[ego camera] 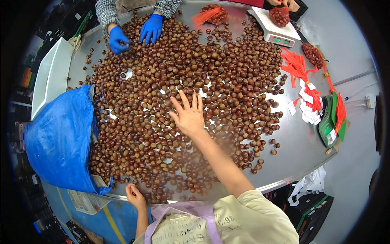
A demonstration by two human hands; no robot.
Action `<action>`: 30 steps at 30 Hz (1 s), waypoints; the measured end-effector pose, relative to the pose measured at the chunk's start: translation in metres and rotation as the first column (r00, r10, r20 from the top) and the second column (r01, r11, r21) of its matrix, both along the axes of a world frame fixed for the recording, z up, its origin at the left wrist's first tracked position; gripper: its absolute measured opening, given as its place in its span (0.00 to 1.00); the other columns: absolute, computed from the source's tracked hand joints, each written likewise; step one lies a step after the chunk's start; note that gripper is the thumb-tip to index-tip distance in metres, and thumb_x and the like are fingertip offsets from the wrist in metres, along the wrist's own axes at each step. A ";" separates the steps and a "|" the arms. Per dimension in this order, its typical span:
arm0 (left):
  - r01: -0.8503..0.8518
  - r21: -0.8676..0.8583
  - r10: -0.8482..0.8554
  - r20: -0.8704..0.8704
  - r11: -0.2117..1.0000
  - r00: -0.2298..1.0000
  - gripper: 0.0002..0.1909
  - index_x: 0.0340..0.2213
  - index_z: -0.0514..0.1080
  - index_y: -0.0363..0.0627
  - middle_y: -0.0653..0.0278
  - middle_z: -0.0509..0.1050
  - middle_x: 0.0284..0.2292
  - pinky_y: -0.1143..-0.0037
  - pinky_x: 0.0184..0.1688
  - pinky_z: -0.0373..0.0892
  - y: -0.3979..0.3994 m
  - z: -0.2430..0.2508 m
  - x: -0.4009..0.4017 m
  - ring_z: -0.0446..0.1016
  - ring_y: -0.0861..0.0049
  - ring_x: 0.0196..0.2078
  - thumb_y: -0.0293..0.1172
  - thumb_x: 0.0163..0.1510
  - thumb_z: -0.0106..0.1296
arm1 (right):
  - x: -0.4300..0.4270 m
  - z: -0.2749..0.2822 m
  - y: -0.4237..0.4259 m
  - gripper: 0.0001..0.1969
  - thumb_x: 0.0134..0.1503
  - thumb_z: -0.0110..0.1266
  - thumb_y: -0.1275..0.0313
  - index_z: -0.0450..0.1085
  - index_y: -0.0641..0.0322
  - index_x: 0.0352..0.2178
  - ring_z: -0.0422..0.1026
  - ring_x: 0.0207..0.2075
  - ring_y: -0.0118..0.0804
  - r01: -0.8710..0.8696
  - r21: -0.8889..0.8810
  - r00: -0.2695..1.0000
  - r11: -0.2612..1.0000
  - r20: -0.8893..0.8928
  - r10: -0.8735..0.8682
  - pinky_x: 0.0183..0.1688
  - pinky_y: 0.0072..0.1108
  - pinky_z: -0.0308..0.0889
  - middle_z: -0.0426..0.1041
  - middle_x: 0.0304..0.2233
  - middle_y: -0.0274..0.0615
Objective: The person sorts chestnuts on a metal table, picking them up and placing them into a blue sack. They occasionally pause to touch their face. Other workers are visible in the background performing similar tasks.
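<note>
Loose brown chestnuts [146, 113] lie spread over a steel table [292, 152]. My right hand [189, 116] rests flat on them near the middle, fingers spread, holding nothing that shows. At the near edge of the table is my left hand [135, 196], its fingers curled together beside the nearest nuts; whether something small is inside cannot be seen. To the left, a blue woven sack [61, 137] lies with its mouth facing the heap. Red mesh strips with white tags [309, 111] lie on the right side.
Across the table, a co-worker's blue-gloved hands [134, 35] touch the nuts. Another person's hands [288, 3] hold a filled red net bag [279, 16] over a white scale [274, 29]. A white bin [51, 73] stands left; a green device [328, 128] lies right. A plastic crate [86, 201] is below.
</note>
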State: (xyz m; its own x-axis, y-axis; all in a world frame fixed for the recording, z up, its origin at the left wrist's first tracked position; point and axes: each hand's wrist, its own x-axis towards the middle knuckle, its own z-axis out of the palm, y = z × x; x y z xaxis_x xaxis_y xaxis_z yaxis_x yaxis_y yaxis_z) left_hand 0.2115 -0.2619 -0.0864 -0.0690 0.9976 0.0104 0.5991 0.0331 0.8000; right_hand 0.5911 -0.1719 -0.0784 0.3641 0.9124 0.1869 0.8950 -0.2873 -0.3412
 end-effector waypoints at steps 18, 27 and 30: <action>-0.016 0.000 0.016 -0.004 1.000 1.000 0.06 0.30 0.65 0.40 0.75 0.60 0.18 0.85 0.18 0.48 0.001 0.006 0.005 0.51 0.92 0.18 0.28 0.58 0.41 | -0.016 0.007 -0.021 0.27 0.59 0.33 0.50 0.53 0.44 0.57 0.36 0.63 0.47 -0.049 -0.065 0.998 0.997 -0.042 0.047 0.63 0.43 0.27 0.45 0.62 0.30; -0.024 0.028 0.023 0.026 0.999 0.999 0.07 0.29 0.66 0.38 0.72 0.65 0.21 0.85 0.20 0.53 0.001 0.005 0.006 0.58 0.91 0.21 0.28 0.58 0.42 | -0.028 0.004 -0.050 0.26 0.58 0.37 0.50 0.55 0.43 0.57 0.40 0.63 0.47 -0.110 -0.019 0.994 0.994 -0.025 0.109 0.62 0.44 0.31 0.51 0.60 0.30; 0.015 0.107 -0.015 0.002 0.994 1.000 0.07 0.29 0.66 0.38 0.69 0.67 0.23 0.83 0.24 0.59 0.004 0.000 0.003 0.62 0.87 0.23 0.28 0.58 0.42 | -0.021 0.004 -0.055 0.28 0.58 0.35 0.49 0.54 0.44 0.57 0.38 0.63 0.48 -0.110 -0.048 0.994 0.993 -0.020 0.109 0.62 0.44 0.30 0.51 0.60 0.31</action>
